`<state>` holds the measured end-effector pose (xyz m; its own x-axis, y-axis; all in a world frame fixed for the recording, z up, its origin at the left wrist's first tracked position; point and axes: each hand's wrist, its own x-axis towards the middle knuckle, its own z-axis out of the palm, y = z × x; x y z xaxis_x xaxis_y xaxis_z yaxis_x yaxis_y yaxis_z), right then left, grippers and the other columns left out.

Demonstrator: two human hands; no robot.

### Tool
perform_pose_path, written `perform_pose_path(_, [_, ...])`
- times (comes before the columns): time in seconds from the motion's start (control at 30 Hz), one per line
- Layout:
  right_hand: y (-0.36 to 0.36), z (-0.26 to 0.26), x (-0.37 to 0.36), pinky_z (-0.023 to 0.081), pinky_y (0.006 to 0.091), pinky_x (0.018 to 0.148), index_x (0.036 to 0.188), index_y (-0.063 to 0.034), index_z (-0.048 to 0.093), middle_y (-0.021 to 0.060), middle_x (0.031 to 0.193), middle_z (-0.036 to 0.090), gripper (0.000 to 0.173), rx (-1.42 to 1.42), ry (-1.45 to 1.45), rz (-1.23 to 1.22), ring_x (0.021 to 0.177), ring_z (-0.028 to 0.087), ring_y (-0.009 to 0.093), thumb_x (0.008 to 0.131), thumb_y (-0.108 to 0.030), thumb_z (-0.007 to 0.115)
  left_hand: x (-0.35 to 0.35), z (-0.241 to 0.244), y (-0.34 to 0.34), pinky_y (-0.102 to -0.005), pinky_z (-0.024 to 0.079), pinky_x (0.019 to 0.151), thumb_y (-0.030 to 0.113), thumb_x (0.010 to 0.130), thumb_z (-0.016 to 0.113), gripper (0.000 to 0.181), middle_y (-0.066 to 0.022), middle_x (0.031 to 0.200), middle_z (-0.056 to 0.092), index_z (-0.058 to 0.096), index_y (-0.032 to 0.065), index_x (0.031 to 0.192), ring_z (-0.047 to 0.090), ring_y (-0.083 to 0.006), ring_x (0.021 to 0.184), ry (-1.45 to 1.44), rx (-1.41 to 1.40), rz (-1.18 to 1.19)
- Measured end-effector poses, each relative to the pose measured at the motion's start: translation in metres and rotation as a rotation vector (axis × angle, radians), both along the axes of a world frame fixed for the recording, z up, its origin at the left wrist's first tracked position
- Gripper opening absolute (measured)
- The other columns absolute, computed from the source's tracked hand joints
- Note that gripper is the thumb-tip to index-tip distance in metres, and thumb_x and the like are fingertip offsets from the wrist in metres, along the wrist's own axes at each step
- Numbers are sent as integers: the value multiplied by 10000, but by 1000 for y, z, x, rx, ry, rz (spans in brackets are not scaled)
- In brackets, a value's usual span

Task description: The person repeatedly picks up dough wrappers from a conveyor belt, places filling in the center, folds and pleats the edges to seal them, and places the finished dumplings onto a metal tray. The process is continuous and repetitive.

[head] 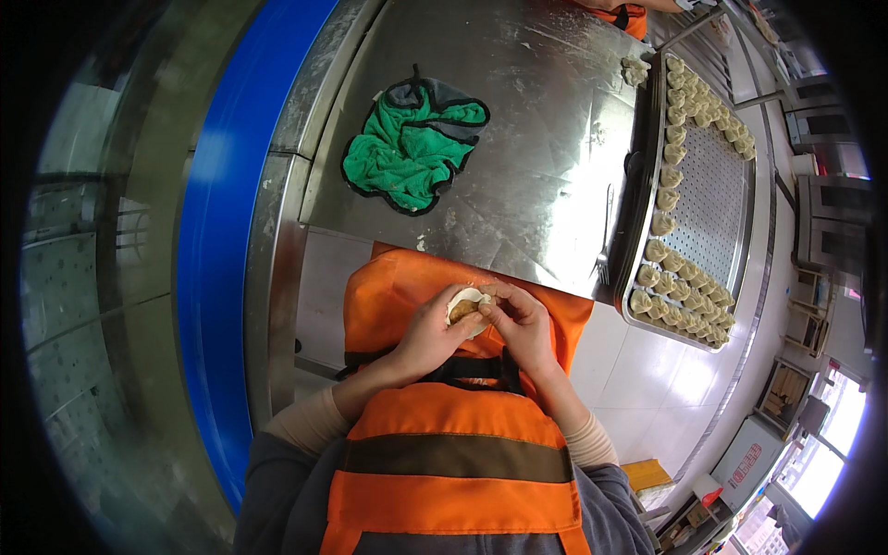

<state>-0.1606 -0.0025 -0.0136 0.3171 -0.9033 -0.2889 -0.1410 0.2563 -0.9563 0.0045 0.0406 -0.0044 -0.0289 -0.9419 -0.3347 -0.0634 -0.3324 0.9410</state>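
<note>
My left hand (431, 334) cradles a round dough wrapper (460, 297) with brown filling showing in its middle. The fingertips and thumb of my right hand (522, 320) pinch the right edge of the same wrapper. Both hands are held close together over my orange apron (409, 284), just in front of the steel table's near edge. To the right, a perforated metal tray (707, 201) holds rows of pleated dumplings (670, 176), along its left side, far end and near end.
A crumpled green cloth (416, 156) lies on the steel table (527, 173). A fork (603, 257) rests near the tray, and a dough lump (634, 71) sits at the far right corner. Another person's arm (652, 5) shows at the top. A blue strip (220, 208) runs along the left.
</note>
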Motion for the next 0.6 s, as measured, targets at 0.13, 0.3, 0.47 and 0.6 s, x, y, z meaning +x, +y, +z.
perform_pose_path(0.13, [-2,-1,-4,508,280,690,980,9,670,64,866,640,127,-113,30,58,762,629,145,857,-7,698,-1,-6,2,-272,515,812,30,933,601,252,-47,1005,638,554,9,1180,611,-114,914,102,43,41])
perform_pose_path(0.3, [-10,9,-6,512,327,671,950,-2,659,129,854,632,153,-587,240,188,759,637,279,805,14,704,4,-7,0,-235,531,690,26,923,613,338,-62,1065,632,539,11,1253,616,-96,875,176,223,49])
perform_pose_path(0.47, [-6,13,-2,507,332,658,923,-12,640,102,855,636,156,-297,249,143,773,627,267,790,23,713,-2,-5,1,-213,534,636,42,955,571,329,-63,1077,639,526,7,1280,656,-103,865,-15,-106,-14])
perform_pose_path(0.6, [-18,15,-9,511,341,675,913,-16,639,98,856,641,144,-725,317,295,783,629,277,795,16,717,7,-1,-1,-218,538,629,50,970,545,297,-67,1058,638,526,-22,1257,671,-130,877,609,425,101])
